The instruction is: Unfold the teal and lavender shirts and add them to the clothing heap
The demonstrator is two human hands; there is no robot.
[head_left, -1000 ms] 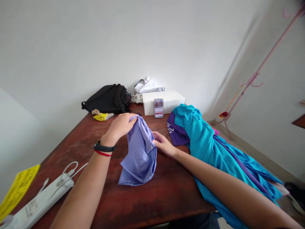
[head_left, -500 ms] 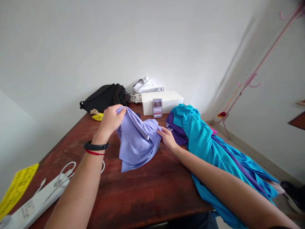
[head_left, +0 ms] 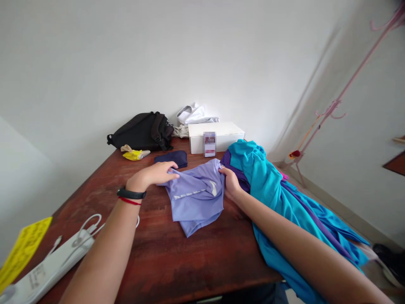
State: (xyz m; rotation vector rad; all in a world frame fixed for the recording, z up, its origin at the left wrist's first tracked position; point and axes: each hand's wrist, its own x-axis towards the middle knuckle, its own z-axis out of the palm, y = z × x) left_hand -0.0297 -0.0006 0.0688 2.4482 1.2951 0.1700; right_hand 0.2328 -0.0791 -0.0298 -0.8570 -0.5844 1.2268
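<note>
A lavender shirt (head_left: 198, 202), bunched and partly folded, lies on the brown table with a white logo and lettering facing up. At its upper left edge, my left hand (head_left: 156, 174) has cloth between the thumb and the fingers. My right hand (head_left: 230, 182) pinches the upper right corner of the shirt; some of those fingers are hidden behind the cloth. Just beyond my left hand lies a folded dark navy cloth (head_left: 172, 158). A heap of turquoise clothing (head_left: 268, 190) and purple clothing (head_left: 236, 171) sits close by my right hand and forearm.
Along the wall stand a black bag (head_left: 136, 133), a white box (head_left: 228, 134) with a small pack (head_left: 209, 144) before it, and white cloth (head_left: 199, 114). Nearer left are a yellow packet (head_left: 134, 155), a power strip (head_left: 53, 264) with cables and a yellow label (head_left: 23, 249). A pink coat rack (head_left: 354, 82) leans right.
The lavender shirt has turned over and come down flatter, bringing its white logo and lettering into view. My left hand moved right and lower, uncovering the navy cloth; my right hand shifted slightly right.
</note>
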